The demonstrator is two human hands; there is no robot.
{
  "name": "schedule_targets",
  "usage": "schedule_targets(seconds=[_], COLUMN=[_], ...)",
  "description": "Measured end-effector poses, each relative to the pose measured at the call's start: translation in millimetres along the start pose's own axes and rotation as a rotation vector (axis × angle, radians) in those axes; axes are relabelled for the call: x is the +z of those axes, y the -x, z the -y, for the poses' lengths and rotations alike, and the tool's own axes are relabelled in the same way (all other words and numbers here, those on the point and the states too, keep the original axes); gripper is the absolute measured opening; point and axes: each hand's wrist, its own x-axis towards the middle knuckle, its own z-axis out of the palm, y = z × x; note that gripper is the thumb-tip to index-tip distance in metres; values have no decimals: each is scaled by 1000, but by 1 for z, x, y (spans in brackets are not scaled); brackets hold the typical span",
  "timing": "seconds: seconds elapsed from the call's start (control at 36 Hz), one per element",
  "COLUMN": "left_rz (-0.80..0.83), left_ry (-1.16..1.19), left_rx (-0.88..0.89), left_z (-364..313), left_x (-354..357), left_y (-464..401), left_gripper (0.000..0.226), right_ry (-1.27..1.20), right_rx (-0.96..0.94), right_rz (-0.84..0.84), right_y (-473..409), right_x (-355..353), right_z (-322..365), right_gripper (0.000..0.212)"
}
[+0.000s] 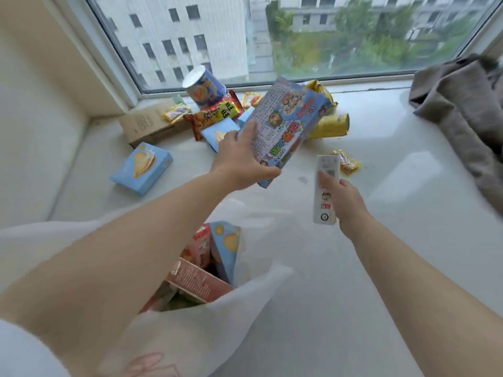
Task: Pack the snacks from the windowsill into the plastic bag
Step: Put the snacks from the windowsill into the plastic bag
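Note:
My left hand grips a large blue cartoon-printed snack bag, lifted above the windowsill. My right hand holds a slim white snack packet upright. Below, the white plastic bag gapes open with a pink box, a red packet and a blue box inside. On the sill lie a blue box, a blue can, a red-yellow packet, a yellow bag and small yellow packets.
A brown cardboard box lies in the left corner by the wall. Grey cloth is heaped at the right end of the sill. The window glass runs along the back.

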Motion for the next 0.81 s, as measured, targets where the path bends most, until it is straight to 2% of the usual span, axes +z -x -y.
schedule_targets(seconds=[0.11,0.22,0.33,0.44,0.56,0.64,0.81], left_rz=[-102,-180,-206,-191,-231,-192,-150], left_ry=[62,7,-46,-168,-359,-523,-607], left_rx=[39,116,151,186,302,354,250], left_z=[36,76,115,151,186,208,229], left_x=[-42,-69,-83,-87,-84,-86,-97], left_y=[53,108,149,177,192,198,204], left_gripper=[115,115,116,117,106,108,112], right_ry=[-125,-180,-60,56,218,272,327], right_rx=[-49,-98,-204,-251,-285,-312,-275], right_rz=[24,49,27,-42,-150,-189,-119], right_y=[42,78,107,131,144,151,156], right_x=[27,52,81,114,137,145,159], right_z=[19,27,26,17,3,-8,-37], right_gripper=[17,14,18,49,41,39,41])
